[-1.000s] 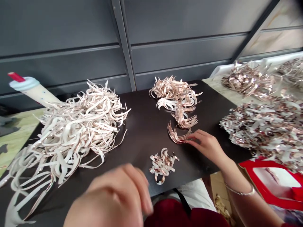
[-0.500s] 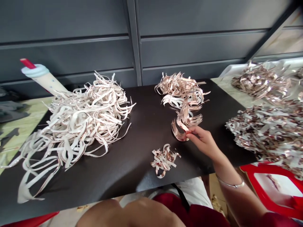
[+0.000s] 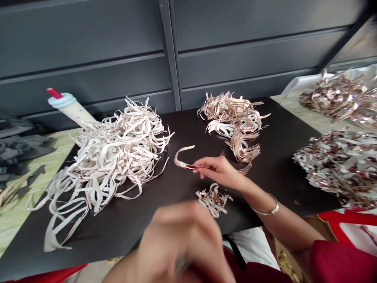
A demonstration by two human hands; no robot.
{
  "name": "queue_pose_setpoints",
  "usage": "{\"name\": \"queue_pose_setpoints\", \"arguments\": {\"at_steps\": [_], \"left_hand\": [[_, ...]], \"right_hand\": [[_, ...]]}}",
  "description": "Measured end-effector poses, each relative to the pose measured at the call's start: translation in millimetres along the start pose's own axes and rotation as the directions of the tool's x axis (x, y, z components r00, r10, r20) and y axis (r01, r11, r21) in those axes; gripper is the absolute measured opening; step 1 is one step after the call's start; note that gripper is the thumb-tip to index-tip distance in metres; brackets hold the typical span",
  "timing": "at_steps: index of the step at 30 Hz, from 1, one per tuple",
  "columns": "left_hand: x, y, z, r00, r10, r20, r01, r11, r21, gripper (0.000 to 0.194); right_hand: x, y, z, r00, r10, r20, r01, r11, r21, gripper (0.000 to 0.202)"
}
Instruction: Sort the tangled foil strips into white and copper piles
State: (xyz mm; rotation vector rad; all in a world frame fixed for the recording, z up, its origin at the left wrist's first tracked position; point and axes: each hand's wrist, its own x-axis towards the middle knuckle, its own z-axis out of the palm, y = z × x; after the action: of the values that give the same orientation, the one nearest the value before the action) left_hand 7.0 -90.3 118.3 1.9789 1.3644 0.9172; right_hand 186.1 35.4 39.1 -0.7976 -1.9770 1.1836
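Observation:
Between the thumb and fingers of my right hand [image 3: 216,169] is a narrow curled strip [image 3: 183,163], pale on one side and shiny rose-gold on the other. Its free end bends up to the left, over the black table. Just right of that hand lies a bunch of rose-gold strips [image 3: 243,147], below a larger tangled heap of them [image 3: 231,108]. My left hand [image 3: 182,236] is large and blurred in the foreground, its fingers curled. A grey patch shows at its underside, too smeared to name. Short cut pieces [image 3: 214,200] lie between the hands.
A big heap of white-backed strips [image 3: 118,145] covers the left of the black table [image 3: 173,184]. Behind it leans a pale cylinder with a red stick [image 3: 72,108]. Piles of shiny shreds [image 3: 338,165] stand at right, above a red container [image 3: 338,228]. A grey panelled wall [image 3: 118,35] closes the back.
My right hand has moved left from the rose-gold bunch, with one strip in its pinch. My left hand has come up into view at the bottom. The view has shifted slightly.

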Motion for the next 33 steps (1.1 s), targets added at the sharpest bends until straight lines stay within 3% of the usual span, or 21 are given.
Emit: {"name": "queue_pose_setpoints", "arguments": {"at_steps": [1, 2, 4, 6, 8, 10, 17, 22, 28, 33], "left_hand": [[16, -9, 8.3, 0.998, 0.021, 0.061, -0.015, 0.996, -0.083, 0.060], [30, -22, 17.2, 0.981, -0.001, 0.192, 0.050, 0.967, -0.251, 0.057], [51, -52, 34.5, 0.938, -0.193, 0.289, 0.302, 0.864, -0.402, 0.052], [60, -78, 47.6, 0.878, -0.347, 0.331, 0.478, 0.684, -0.551, 0.050], [63, -94, 55.0, 0.851, -0.393, 0.348, 0.519, 0.529, -0.671, 0.048], [64, -100, 57.8, 0.853, -0.405, 0.330, 0.505, 0.477, -0.719, 0.043], [65, -107, 59.2, 0.876, -0.472, 0.095, 0.376, 0.547, -0.748, 0.028], [59, -114, 61.2, 0.878, -0.479, 0.018, 0.349, 0.613, -0.709, 0.026], [55, -117, 65.0, 0.928, -0.370, 0.053, 0.333, 0.756, -0.564, 0.027], [56, -112, 61.7, 0.979, -0.175, -0.108, 0.137, 0.946, -0.293, 0.027]], "right_hand": [[1, 2, 2, 1.000, 0.016, -0.023, -0.016, 1.000, 0.013, 0.015], [1, 5, 4, 0.998, 0.027, -0.057, -0.025, 0.999, 0.028, 0.012], [0, 10, 9, 0.990, 0.027, -0.135, -0.021, 0.999, 0.047, 0.013], [-3, 15, 13, 0.981, -0.012, -0.192, 0.010, 1.000, -0.008, 0.014], [-5, 20, 16, 0.974, -0.083, -0.211, 0.059, 0.991, -0.118, 0.017], [-7, 24, 16, 0.965, -0.153, -0.211, 0.110, 0.973, -0.202, 0.020], [-9, 30, 14, 0.958, -0.197, -0.206, 0.143, 0.957, -0.252, 0.019], [-11, 29, 20, 0.928, -0.324, -0.186, 0.252, 0.910, -0.328, 0.014], [-12, 29, 26, 0.918, -0.339, -0.206, 0.268, 0.913, -0.308, 0.015], [-13, 28, 29, 0.921, -0.280, -0.271, 0.210, 0.942, -0.262, 0.014]]}}
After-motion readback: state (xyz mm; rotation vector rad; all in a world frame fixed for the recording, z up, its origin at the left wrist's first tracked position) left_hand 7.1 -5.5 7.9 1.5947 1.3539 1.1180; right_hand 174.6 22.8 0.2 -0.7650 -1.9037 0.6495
